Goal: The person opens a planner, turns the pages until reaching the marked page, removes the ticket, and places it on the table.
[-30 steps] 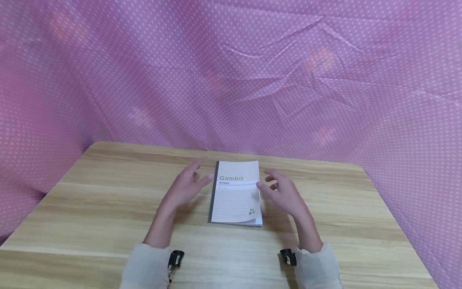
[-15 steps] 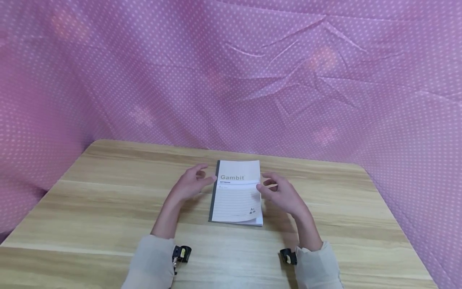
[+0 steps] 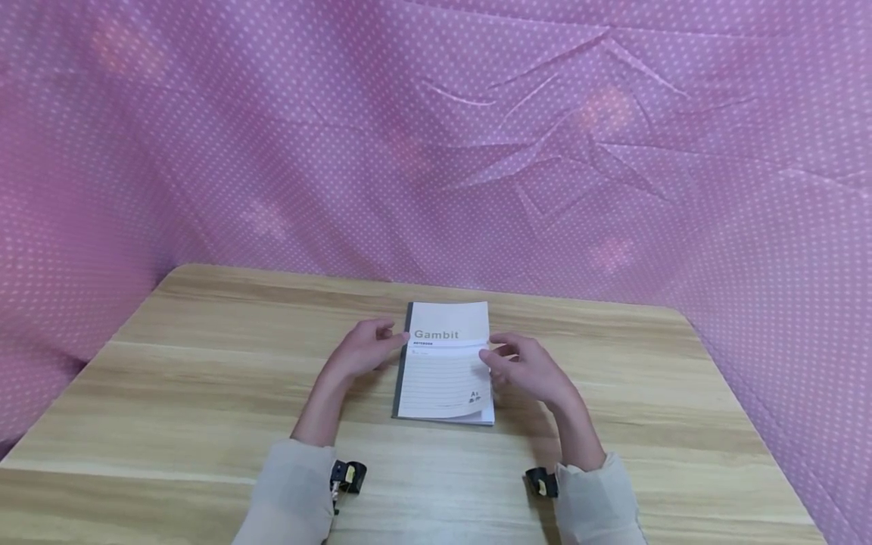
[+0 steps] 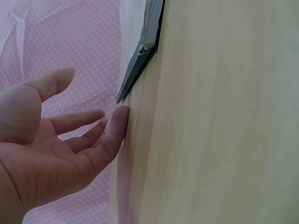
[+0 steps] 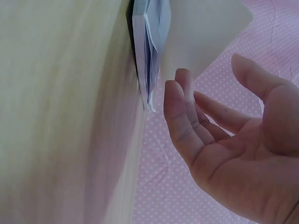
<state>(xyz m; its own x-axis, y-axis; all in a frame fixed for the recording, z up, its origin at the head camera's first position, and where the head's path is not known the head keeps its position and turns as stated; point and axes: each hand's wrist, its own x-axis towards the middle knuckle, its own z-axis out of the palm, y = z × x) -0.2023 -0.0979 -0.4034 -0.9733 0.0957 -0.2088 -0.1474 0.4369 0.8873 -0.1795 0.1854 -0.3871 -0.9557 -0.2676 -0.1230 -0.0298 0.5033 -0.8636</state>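
A white notebook [image 3: 443, 378] with a dark spine and the word Gambit on its cover lies on the wooden table, its lower right corner slightly lifted. My left hand [image 3: 361, 352] is beside the spine, thumb tip right at its edge in the head view. In the left wrist view the little finger of the left hand [image 4: 60, 149] is low by the table, close to the notebook's dark spine [image 4: 140, 60]. On the other side, my right hand [image 3: 531, 371] has its relaxed fingers apart from the notebook's page edges [image 5: 147, 51]. Neither hand holds anything.
The light wooden table [image 3: 204, 378] has rounded far corners. A pink cloth [image 3: 436, 151] with white dots hangs behind it and at both sides. Small black devices, one by the left cuff [image 3: 349, 477] and one by the right cuff [image 3: 541, 482], sit at the wrists.
My left hand has moved right and closer to the notebook's spine, its fingers bending more. My right hand has shifted slightly left and lower toward the page edge. The notebook lies as before.
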